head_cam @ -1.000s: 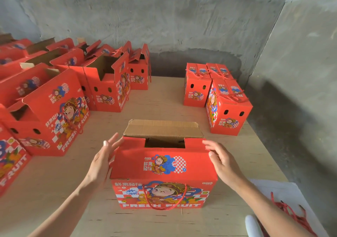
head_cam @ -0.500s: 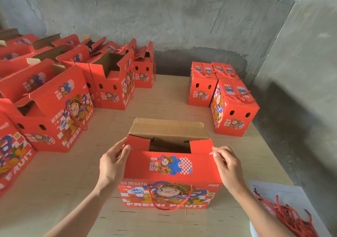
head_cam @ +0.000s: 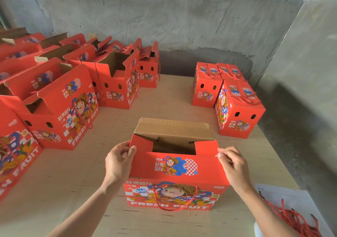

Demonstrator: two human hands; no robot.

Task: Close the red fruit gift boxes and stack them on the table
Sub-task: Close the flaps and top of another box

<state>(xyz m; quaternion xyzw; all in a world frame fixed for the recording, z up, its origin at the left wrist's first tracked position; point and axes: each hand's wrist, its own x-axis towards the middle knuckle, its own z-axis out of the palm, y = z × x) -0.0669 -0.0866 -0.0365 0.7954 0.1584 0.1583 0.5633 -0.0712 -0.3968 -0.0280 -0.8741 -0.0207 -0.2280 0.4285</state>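
Standing near the front edge of the desk (head_cam: 173, 98), the open red box (head_cam: 175, 167) has its near flap up. The left hand (head_cam: 118, 162) keeps a pinching grip on the flap's left tab, and the right hand (head_cam: 235, 165) pinches the right tab. The box's inside is too dark to read. Open boxes (head_cam: 60, 109) along the left edge run out of frame. Closed boxes (head_cam: 228, 98) sit at the far right edge. Red cords (head_cam: 295, 220) at the near right corner are cut off.

Both forearms (head_cam: 82, 209) reach forward, left grip (head_cam: 118, 162) and right grip (head_cam: 235, 165) level and apart, each curled into a pinch.
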